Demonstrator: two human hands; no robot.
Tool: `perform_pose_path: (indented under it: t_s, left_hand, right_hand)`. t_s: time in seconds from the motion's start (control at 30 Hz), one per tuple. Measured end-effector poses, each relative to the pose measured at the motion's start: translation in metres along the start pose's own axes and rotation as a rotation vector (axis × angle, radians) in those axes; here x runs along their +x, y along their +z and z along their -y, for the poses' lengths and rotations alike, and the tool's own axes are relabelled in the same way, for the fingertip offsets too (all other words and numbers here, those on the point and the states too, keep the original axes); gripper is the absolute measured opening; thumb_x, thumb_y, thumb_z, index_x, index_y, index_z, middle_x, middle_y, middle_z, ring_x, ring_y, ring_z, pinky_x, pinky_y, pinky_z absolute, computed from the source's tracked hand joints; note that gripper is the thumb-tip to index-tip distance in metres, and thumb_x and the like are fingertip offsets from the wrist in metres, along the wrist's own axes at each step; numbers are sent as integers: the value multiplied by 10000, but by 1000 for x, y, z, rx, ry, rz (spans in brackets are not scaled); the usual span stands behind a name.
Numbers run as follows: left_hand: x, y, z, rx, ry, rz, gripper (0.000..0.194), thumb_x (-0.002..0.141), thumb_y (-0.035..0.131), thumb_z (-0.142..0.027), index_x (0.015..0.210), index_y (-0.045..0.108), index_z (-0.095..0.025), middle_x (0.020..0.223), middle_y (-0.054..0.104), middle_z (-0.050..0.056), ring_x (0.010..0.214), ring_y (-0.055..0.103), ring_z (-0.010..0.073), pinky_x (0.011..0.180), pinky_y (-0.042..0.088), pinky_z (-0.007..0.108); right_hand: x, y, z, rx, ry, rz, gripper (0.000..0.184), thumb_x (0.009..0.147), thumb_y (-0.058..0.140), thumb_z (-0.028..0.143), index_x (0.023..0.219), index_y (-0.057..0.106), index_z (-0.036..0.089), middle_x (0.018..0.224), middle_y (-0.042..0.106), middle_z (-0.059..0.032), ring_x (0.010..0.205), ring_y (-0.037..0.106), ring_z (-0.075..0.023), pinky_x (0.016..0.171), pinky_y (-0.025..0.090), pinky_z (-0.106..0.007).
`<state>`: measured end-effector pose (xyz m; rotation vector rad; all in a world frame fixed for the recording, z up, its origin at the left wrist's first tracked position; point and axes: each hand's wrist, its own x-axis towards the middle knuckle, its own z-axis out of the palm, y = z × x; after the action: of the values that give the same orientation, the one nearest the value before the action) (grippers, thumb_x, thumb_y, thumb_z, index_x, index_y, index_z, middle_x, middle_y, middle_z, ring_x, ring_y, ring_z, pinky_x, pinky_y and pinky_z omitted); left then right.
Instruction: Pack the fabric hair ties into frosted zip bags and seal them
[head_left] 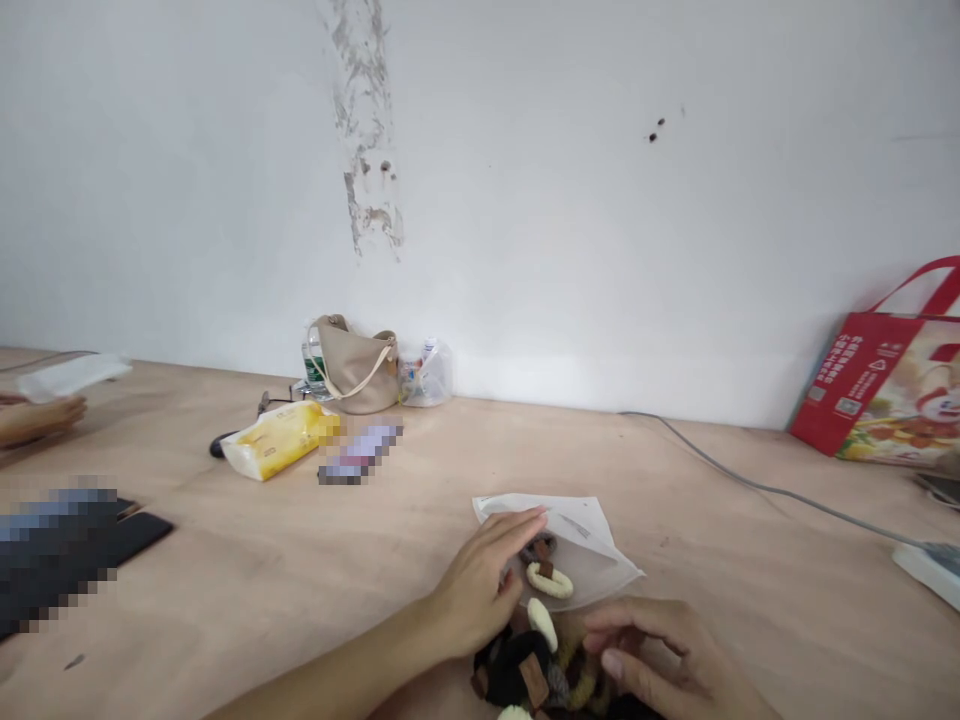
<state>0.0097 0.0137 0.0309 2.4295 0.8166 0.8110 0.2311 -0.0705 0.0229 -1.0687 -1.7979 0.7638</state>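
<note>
Hair ties (517, 662) heap nearest camera, between hands. Hands apart: left hand (476, 585) spread loose over white bag (596, 555), right hand (667, 650) half-curled at heap, grip unclear. Tabletop (720, 540) beyond: tissues (281, 440), handbag (356, 370), red bag (862, 380).

Left hand (480, 580) — bare | left forearm (345, 655) — bare | right hand (675, 650) bare, thumbnail (613, 662) showing

Beside my left fingers (517, 525), the pouch (596, 560) is translucent white with grey print. Just right of them I see a cream loop (551, 589) with a brown tab (546, 569); below them, a black loop (510, 670) with a brown patch (534, 680); by my right fingers (645, 613), olive-yellow loops (584, 688).
</note>
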Motion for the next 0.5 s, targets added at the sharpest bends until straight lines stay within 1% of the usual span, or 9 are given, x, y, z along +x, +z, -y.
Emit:
perform_pose_path:
  t_s: [0.1, 0.17, 0.23, 0.33, 0.37, 0.43, 0.5]
  left_hand:
    - [0, 0, 0, 1, -8, 5, 782, 625, 417, 25, 1365, 448, -226, 1404, 481, 36, 1290, 420, 207, 1098, 326, 424]
    - [1, 0, 0, -2, -9, 6, 786, 625, 417, 25, 1365, 448, -239, 1404, 481, 28, 1286, 423, 206, 1095, 329, 427]
    - [1, 0, 1, -4, -11, 7, 792, 621, 418, 27, 1364, 449, -246, 1403, 483, 25, 1284, 426, 206, 1094, 332, 427]
    - [1, 0, 1, -5, -17, 14, 796, 616, 422, 26, 1364, 450, -245, 1402, 484, 26, 1285, 425, 210, 1096, 331, 428]
    - [1, 0, 0, -4, -19, 16, 796, 615, 424, 26, 1364, 451, -244, 1402, 484, 26, 1286, 425, 212, 1097, 329, 430]
    - [1, 0, 0, -6, -19, 16, 792, 616, 427, 25, 1360, 456, -244, 1401, 485, 27, 1284, 427, 216, 1098, 330, 431]
    - [1, -1, 0, -17, -9, 4, 780, 623, 428, 27, 1353, 466, -243, 1393, 494, 29, 1276, 437, 217, 1093, 339, 427]
  right_hand:
    - [3, 1, 1, -4, -77, 2, 313, 862, 548, 497, 905, 719, 238, 765, 736, -52, 649, 686, -169, 597, 564, -226]
    - [3, 2, -2, -24, -110, 47, 255, 877, 549, 425, 953, 705, 238, 811, 739, -55, 688, 692, -172, 638, 567, -241]
    - [3, 2, -8, -63, -157, 81, 202, 876, 557, 340, 996, 685, 241, 881, 742, -62, 770, 701, -182, 705, 565, -263]
    - [5, 2, -15, -133, -290, 56, 184, 852, 568, 246, 1010, 661, 249, 926, 743, -58, 826, 702, -178, 747, 552, -254]
    - [6, 1, -15, -157, -315, 62, 191, 846, 563, 222, 1011, 655, 250, 927, 744, -53, 825, 702, -174, 751, 549, -248]
    - [7, 1, -12, -196, -301, 110, 180, 849, 540, 204, 982, 655, 244, 894, 744, -42, 787, 699, -162, 731, 547, -235]
    - [8, 0, -7, -220, -238, 119, 165, 865, 515, 216, 942, 660, 232, 828, 737, -38, 720, 689, -152, 678, 547, -220]
